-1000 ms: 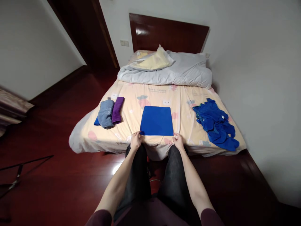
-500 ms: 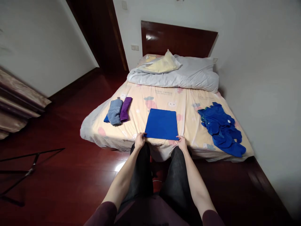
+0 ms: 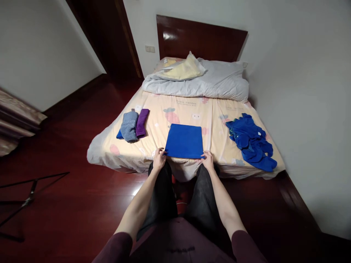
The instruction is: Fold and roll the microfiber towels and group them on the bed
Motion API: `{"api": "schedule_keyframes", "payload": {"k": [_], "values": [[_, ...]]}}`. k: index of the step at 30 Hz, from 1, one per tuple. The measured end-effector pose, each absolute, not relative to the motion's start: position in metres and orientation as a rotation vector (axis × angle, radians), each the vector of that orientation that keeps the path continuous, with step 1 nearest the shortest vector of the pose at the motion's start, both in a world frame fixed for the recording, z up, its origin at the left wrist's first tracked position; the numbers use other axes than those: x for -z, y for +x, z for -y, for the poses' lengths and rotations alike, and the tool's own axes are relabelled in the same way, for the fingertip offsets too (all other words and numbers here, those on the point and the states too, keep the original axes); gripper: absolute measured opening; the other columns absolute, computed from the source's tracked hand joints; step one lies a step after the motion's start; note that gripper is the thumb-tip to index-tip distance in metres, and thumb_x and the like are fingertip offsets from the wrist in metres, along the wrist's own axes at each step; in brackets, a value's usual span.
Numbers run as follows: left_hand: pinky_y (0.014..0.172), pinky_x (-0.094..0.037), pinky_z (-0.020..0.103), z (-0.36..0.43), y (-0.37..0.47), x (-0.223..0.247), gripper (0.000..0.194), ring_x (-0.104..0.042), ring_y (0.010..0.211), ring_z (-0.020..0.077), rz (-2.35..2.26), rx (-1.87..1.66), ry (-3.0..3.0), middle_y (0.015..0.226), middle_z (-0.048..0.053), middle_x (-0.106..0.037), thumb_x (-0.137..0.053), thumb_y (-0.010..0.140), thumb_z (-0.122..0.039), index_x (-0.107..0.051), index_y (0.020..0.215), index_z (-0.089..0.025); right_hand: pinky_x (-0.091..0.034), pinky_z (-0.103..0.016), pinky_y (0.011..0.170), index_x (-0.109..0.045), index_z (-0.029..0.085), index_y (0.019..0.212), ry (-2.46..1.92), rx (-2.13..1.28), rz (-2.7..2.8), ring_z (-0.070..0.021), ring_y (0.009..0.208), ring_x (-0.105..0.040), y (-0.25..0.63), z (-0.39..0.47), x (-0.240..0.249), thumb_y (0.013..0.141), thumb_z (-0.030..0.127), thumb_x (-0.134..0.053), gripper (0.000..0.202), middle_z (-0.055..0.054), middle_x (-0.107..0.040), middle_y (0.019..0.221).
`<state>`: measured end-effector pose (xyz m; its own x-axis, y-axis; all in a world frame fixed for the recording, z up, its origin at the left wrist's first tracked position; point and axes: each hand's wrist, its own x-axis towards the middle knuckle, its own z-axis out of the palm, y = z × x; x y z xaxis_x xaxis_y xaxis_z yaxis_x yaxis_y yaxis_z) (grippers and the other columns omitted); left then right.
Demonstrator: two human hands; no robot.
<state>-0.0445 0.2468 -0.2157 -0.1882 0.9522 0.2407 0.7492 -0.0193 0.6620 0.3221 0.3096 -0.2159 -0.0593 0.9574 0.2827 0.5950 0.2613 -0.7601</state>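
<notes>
A blue cloth (image 3: 184,141), folded into a flat near-square like a towel, lies at the front edge of the bed. My left hand (image 3: 159,159) pinches its near left corner. At the near right corner my right hand (image 3: 207,160) is closed on the same cloth. To the left lie a grey-blue rolled towel (image 3: 129,126) and a purple rolled towel (image 3: 142,123), side by side, with a bit of blue cloth (image 3: 119,135) showing beside the grey one. A crumpled heap of blue cloths (image 3: 251,142) rests on the right side of the bed.
The bed (image 3: 153,106) has a patterned sheet, with a grey quilt (image 3: 219,80) and a pale yellow pillow (image 3: 186,69) near the headboard (image 3: 200,38). A black metal stand (image 3: 33,190) is on the floor at left, below a curtain (image 3: 16,117).
The view has shifted slightly, so the bed sits a little higher and further left. Both hands stay at the near corners of the blue cloth, which keeps its flat shape.
</notes>
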Motion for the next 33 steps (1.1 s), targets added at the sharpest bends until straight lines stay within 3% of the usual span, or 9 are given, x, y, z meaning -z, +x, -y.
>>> {"api": "schedule_keyframes", "payload": {"k": [5,10,16,22,27,33], "values": [[0.128,-0.044,0.048,-0.251,-0.045,0.218,0.041,-0.051,0.152,0.0243,-1.794,-1.056,1.79,0.148,0.012,-0.066,-0.048,0.082,-0.004,-0.068,0.114,-0.02,-0.049,-0.047,0.122,-0.064,0.023,0.077,-1.364,-0.643,1.788,-0.0251,0.136,-0.067,0.32,-0.308,0.216,0.068,0.001,-0.055,0.025,-0.011,-0.077,0.131],[0.125,-0.047,0.045,-0.253,-0.043,0.222,0.036,-0.059,0.145,0.0227,-1.734,-1.053,1.672,0.135,0.011,-0.075,-0.047,0.081,-0.005,-0.065,0.108,-0.021,-0.052,-0.045,0.12,-0.06,0.024,0.082,-1.367,-0.76,1.721,-0.0229,0.132,-0.071,0.321,-0.306,0.219,0.072,0.001,-0.052,0.026,-0.012,-0.078,0.132],[0.114,-0.055,0.044,-0.252,-0.046,0.218,0.039,-0.071,0.124,0.0246,-1.806,-1.057,1.58,0.124,0.01,-0.078,-0.045,0.085,-0.009,-0.066,0.116,-0.022,-0.059,-0.043,0.108,-0.058,0.026,0.086,-1.418,-0.796,1.718,-0.0223,0.117,-0.077,0.32,-0.303,0.216,0.074,0.004,-0.051,0.026,-0.007,-0.082,0.12],[0.101,-0.059,0.04,-0.255,-0.048,0.219,0.027,-0.075,0.103,0.0252,-1.884,-1.074,1.515,0.114,0.01,-0.079,-0.053,0.095,-0.03,-0.068,0.116,-0.02,-0.062,-0.039,0.098,-0.071,0.021,0.109,-1.424,-0.828,1.65,-0.0246,0.1,-0.079,0.32,-0.309,0.219,0.086,0.023,-0.059,0.027,-0.01,-0.082,0.109],[0.096,-0.059,0.038,-0.259,-0.05,0.221,0.032,-0.075,0.096,0.0251,-1.908,-1.085,1.481,0.105,0.011,-0.079,-0.056,0.098,-0.041,-0.072,0.113,-0.018,-0.063,-0.038,0.084,-0.077,0.017,0.102,-1.471,-0.849,1.622,-0.026,0.084,-0.075,0.322,-0.314,0.223,0.089,0.045,-0.065,0.033,-0.01,-0.08,0.093],[0.095,-0.059,0.04,-0.26,-0.053,0.226,0.037,-0.075,0.093,0.0257,-1.895,-1.082,1.454,0.106,0.012,-0.079,-0.058,0.097,-0.045,-0.073,0.115,-0.017,-0.062,-0.037,0.082,-0.078,0.015,0.1,-1.449,-0.87,1.587,-0.0266,0.085,-0.074,0.322,-0.317,0.226,0.089,0.05,-0.065,0.039,-0.011,-0.078,0.089]]}}
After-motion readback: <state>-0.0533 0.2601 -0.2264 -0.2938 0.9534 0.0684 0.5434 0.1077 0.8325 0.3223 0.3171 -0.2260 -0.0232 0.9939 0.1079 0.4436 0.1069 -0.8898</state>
